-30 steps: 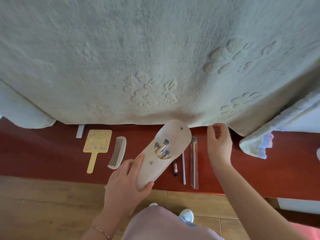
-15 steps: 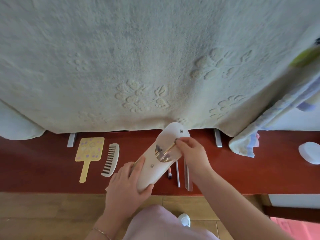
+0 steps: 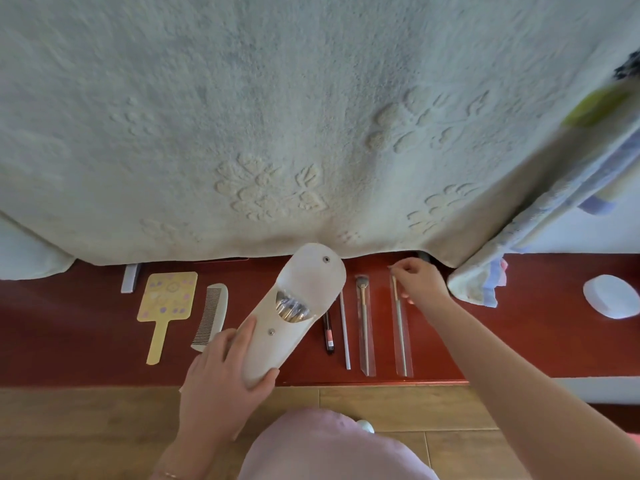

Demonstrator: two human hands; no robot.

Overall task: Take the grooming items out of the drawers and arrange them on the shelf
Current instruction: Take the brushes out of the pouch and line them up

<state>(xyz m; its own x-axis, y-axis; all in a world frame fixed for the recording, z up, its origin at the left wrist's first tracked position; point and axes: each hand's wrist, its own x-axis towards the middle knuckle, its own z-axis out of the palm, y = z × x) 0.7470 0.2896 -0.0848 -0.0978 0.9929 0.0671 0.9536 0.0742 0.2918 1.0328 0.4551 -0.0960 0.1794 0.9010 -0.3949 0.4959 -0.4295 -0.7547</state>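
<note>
My left hand [image 3: 225, 372] grips the lower end of a white brush pouch [image 3: 304, 289], which is tilted over the red shelf [image 3: 86, 341] with its flap open and several brushes showing inside. My right hand [image 3: 419, 284] pinches the top of a wrapped brush [image 3: 401, 334] that lies on the shelf, rightmost in a row. To its left lie a wrapped fan brush [image 3: 365, 323], a thin white stick [image 3: 344, 330] and a black and red pen-like item [image 3: 329, 332]. Left of the pouch lie a cream comb [image 3: 211, 315] and a yellow hand mirror [image 3: 166, 306].
A large pale towel [image 3: 311, 133] hangs over the back of the shelf. A folded striped cloth [image 3: 485, 282] and a white round object [image 3: 611, 296] sit at the right. Wooden floor [image 3: 86, 427] runs along the shelf's front edge.
My right hand reached into the pouch, drew out a wrapped brush and laid it on the shelf to the right of the fan brush. My left hand kept holding the pouch.
</note>
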